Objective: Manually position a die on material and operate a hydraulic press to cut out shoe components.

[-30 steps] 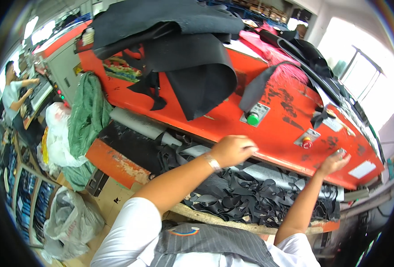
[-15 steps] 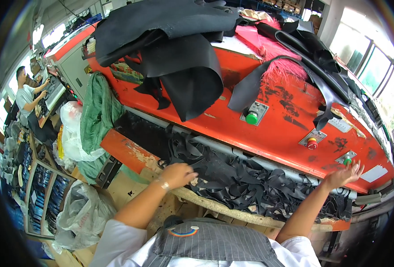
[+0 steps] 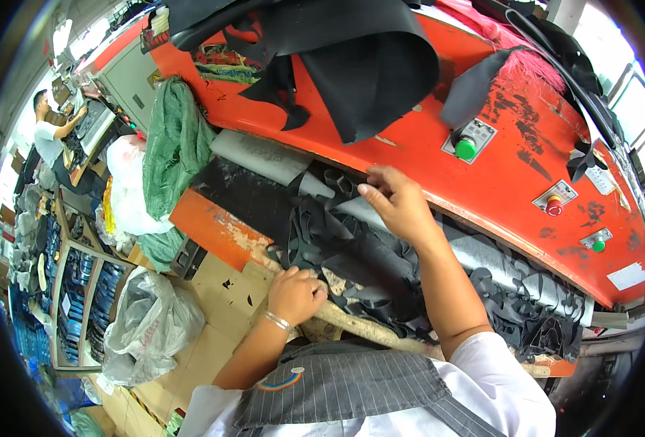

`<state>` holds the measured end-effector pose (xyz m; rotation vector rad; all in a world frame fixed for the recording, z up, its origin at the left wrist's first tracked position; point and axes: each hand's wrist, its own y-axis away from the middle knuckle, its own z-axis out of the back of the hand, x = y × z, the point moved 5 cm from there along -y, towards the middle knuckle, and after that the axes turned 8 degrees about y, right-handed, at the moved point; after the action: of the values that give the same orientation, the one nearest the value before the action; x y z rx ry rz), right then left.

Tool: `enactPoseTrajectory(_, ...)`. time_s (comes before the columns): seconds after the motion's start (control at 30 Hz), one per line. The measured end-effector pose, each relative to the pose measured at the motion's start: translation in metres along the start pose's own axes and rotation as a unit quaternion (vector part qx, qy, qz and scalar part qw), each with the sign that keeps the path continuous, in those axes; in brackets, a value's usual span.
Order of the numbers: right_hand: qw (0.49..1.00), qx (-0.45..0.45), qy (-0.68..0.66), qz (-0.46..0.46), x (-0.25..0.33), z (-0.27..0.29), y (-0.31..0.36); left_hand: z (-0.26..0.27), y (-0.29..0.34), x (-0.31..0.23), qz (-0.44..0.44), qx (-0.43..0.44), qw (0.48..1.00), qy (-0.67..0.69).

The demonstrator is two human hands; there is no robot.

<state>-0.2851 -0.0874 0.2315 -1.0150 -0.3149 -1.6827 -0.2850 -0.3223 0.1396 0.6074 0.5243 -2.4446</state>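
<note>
My left hand (image 3: 295, 297) is closed, its fingers curled over the worn front edge (image 3: 351, 320) of a trough in front of me. Black leather-like scraps (image 3: 391, 266) fill much of that trough in a tangle of strips. My right hand (image 3: 399, 204) reaches across them to the base of the red machine (image 3: 497, 175). Its thumb and fingers are bent but apart, and nothing shows between them. A curled black strip (image 3: 340, 182) lies just left of its fingertips. Large black sheets (image 3: 366, 65) hang down the machine's front above this hand.
On the machine's front sit a green button (image 3: 466, 149), a red button (image 3: 554, 205) and a smaller green button (image 3: 598, 244). At left are a green sack (image 3: 173, 146), a grey plastic bag (image 3: 147, 328) and a shelf (image 3: 82, 306). Another person (image 3: 49, 138) works at the far left.
My right hand has left the small green button at the far right and swung left over the scraps. My left hand has settled on the trough's edge. The view has shifted.
</note>
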Motion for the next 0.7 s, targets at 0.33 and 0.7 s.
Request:
enactPoseTrajectory(0.33, 0.928, 0.145, 0.320, -0.126, -0.053, -0.170, -0.046, 0.037, -0.034, 0.096, 0.037, 0.289, 0.916, 0.277)
enactPoseTrajectory(0.7, 0.939, 0.237, 0.187, -0.167, -0.067, -0.171, -0.091, 0.060, -0.167, 0.245, -0.011, 0.052, 0.933, 0.355)
